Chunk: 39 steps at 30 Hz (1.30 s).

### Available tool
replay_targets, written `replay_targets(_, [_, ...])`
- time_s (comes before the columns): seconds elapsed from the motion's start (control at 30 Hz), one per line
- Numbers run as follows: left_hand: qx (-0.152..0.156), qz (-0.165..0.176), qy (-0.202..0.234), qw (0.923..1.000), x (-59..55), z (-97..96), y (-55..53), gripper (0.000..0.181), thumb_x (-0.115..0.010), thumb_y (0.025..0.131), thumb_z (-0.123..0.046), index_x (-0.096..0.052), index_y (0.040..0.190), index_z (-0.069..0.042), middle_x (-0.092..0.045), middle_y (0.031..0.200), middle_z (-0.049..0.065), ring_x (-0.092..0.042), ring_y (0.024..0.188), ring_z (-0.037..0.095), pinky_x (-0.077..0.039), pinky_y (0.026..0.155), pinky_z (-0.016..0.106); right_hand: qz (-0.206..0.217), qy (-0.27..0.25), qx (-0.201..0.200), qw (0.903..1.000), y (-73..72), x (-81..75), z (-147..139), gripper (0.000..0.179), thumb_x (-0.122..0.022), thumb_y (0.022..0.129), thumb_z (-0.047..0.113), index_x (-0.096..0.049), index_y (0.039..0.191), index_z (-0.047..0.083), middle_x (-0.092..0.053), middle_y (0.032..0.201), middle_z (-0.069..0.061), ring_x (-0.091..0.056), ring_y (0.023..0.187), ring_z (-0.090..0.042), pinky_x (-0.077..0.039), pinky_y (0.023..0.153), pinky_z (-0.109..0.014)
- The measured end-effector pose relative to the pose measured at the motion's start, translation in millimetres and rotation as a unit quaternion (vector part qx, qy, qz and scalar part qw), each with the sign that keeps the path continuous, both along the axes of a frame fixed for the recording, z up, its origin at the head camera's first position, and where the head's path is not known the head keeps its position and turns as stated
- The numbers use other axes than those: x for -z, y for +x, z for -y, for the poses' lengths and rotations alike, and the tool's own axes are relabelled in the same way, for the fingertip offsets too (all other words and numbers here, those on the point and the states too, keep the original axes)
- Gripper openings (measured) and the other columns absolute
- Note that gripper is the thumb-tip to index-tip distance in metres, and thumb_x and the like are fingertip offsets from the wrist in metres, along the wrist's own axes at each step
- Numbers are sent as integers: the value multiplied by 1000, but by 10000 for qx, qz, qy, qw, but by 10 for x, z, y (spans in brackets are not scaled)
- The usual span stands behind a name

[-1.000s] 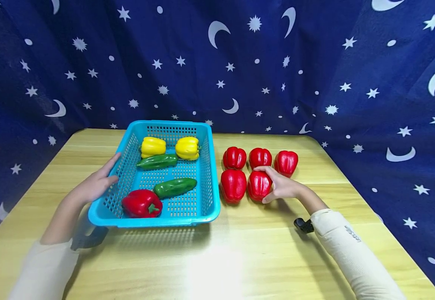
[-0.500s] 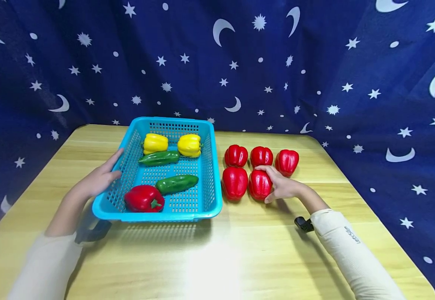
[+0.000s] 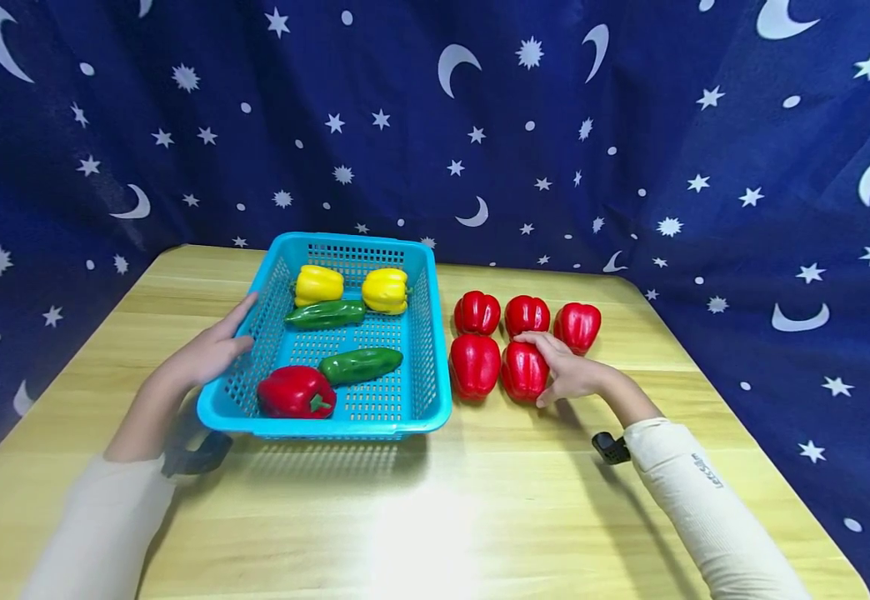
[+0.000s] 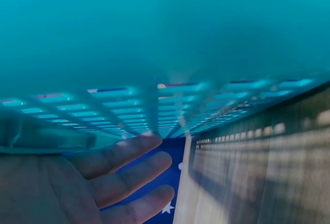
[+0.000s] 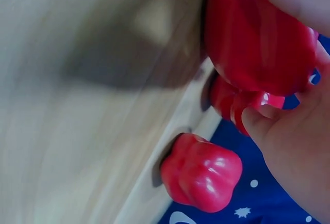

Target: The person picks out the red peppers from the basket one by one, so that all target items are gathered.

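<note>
A blue plastic basket [image 3: 324,429] stands on the left half of the table. Inside lie two yellow bell peppers [image 3: 319,286], two long green peppers [image 3: 361,366] and one red bell pepper [image 3: 297,392]. My left hand [image 3: 206,354] is against the basket's left side; in the left wrist view its fingers [image 4: 136,175] reach out fairly straight beside the slotted wall. To the right of the basket, my right hand [image 3: 572,372] grips the near right red bell pepper [image 3: 522,372], thumb on the near side and fingers over the far side. That pepper still rests among the others.
Several more red bell peppers stand close around the gripped one: one to its left [image 3: 475,367] and a back row [image 3: 527,316]. Wooden table [image 3: 555,517] spreads in front. A dark blue curtain [image 3: 375,192] with moons and stars hangs behind.
The head view has shifted slightly, so the scene sits a little further right. Both hands keep their places, the left at the basket and the right on the red bell pepper.
</note>
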<state>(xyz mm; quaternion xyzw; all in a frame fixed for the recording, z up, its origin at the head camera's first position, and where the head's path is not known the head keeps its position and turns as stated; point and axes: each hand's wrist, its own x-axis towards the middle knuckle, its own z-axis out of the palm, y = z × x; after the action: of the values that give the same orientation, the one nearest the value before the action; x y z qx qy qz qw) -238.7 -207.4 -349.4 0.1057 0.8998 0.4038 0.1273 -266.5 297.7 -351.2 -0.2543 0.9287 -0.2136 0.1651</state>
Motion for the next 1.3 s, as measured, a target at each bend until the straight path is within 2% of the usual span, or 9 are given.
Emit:
replay_targets(0.17, [-4, -34, -7, 10000, -16, 23, 5, 69, -30, 93, -11, 14, 146, -16, 5, 151, 25, -11, 131, 55, -21, 99, 69, 62, -10, -104, 9999, -18, -97, 30, 97, -79, 63, 7, -20, 140, 8, -16, 142, -22, -11, 131, -45, -22, 99, -68])
replay_targets(0.33, [-19, -52, -61, 10000, -34, 39, -4, 68, -30, 93, -12, 14, 145, -16, 6, 151, 25, -9, 131, 55, -21, 98, 70, -206, -70, -178, 9996, -92, -285, 124, 95, -76, 68, 14, -18, 143, 8, -14, 145, -21, -10, 133, -43, -22, 100, -68])
replay_targets(0.43, [2, -76, -23, 10000, -29, 54, -6, 68, -29, 93, -11, 14, 145, -15, 6, 150, 25, -10, 130, 56, -22, 97, 70, -306, -119, -137, 9994, -149, -393, 238, 94, -75, 71, 21, -18, 144, 11, -13, 148, -18, -10, 135, -40, -23, 100, -67])
replay_targets(0.63, [7, -85, 84, 9999, -11, 51, 11, 68, -30, 94, -11, 13, 146, -15, 5, 151, 25, -10, 132, 54, -20, 100, 68, -120, -303, 26, 9995, -197, -570, 617, 89, -71, 76, 32, -17, 146, 21, -11, 150, -10, -10, 137, -35, -25, 102, -65])
replay_targets(0.8, [-10, -89, 143, 9999, -1, 29, 8, 67, -30, 93, -11, 12, 146, -14, 6, 151, 24, -9, 133, 53, -18, 101, 68, -228, -110, -436, 9987, -204, -704, 1062, 86, -66, 80, 36, -14, 146, 22, -10, 151, -7, -10, 138, -30, -28, 104, -58])
replay_targets(1.0, [-46, -141, 165, 9998, -9, 4, 10, 69, -31, 92, -9, 11, 146, -13, 5, 151, 23, -8, 133, 51, -16, 103, 66, -393, 163, -1250, 9912, -161, -821, 1635, 85, -64, 81, 39, -13, 147, 21, -6, 153, -7, -8, 139, -29, -23, 109, -54])
replay_targets(1.3, [-94, -188, 104, 9997, 6, 17, 7, 68, -32, 92, -11, 9, 147, -14, 1, 152, 23, -12, 133, 51, -18, 104, 65, -290, 792, -2128, 9735, -86, -792, 2315, 87, -63, 80, 44, -12, 147, 23, -8, 153, -3, -6, 140, -25, -22, 112, -46])
